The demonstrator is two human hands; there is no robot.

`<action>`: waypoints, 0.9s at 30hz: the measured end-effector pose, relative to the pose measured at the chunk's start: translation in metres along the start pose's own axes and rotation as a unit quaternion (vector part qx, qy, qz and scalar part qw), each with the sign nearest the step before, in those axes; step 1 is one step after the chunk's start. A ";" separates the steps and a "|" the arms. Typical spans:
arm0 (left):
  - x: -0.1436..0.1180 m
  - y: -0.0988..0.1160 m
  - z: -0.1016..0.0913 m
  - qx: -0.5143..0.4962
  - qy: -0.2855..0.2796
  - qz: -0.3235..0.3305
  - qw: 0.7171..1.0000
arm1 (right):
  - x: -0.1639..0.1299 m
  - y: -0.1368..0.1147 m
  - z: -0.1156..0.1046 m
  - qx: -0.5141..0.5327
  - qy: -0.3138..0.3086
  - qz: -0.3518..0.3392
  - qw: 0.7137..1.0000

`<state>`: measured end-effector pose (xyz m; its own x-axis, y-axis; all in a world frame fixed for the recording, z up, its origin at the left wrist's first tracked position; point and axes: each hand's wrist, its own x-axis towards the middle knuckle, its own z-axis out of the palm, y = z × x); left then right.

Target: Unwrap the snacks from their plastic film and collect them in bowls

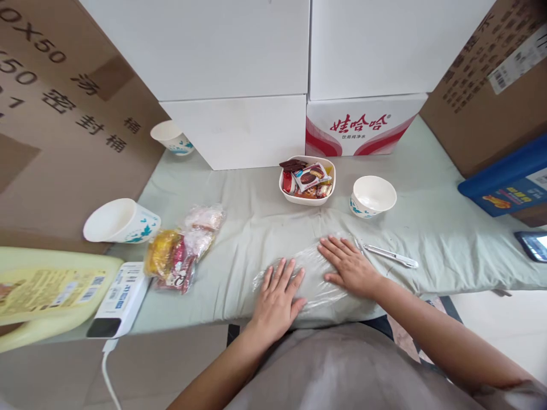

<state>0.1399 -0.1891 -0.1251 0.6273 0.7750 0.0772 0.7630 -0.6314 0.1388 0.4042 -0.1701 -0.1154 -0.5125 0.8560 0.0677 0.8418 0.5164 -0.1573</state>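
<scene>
I see both hands pressed flat on a clear plastic bag [314, 273] that lies on the pale green cloth [256, 228] covering the table. My left hand [277, 299] rests on the bag's near left end, fingers spread and straight, gripping nothing. My right hand [350, 266] covers the bag's right part, fingers likewise extended and flat. Just right of the bag lies a white pen [391, 256]. Beyond the bag stands a snack tray [306, 181] with an empty paper bowl [373, 196] beside it. Left of the bag sit wrapped sweets [182, 250]. White boxes [239, 85] and brown cartons [64, 125] wall in the far side.
</scene>
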 end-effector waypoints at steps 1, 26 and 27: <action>-0.004 -0.003 -0.002 0.005 -0.004 0.006 1.000 | -0.004 0.002 0.004 -0.010 -0.001 0.028 1.000; -0.052 -0.022 -0.014 -0.109 0.141 0.085 0.980 | -0.065 -0.011 -0.004 0.033 0.015 -0.064 0.997; -0.054 -0.025 -0.015 -0.135 0.146 0.074 0.977 | -0.070 -0.010 -0.006 0.049 0.026 -0.056 0.997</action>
<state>0.0852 -0.2148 -0.1179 0.6261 0.6756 0.3892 0.5738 -0.7373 0.3566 0.4330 -0.2349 -0.1128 -0.5907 0.7943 0.1416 0.7575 0.6064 -0.2418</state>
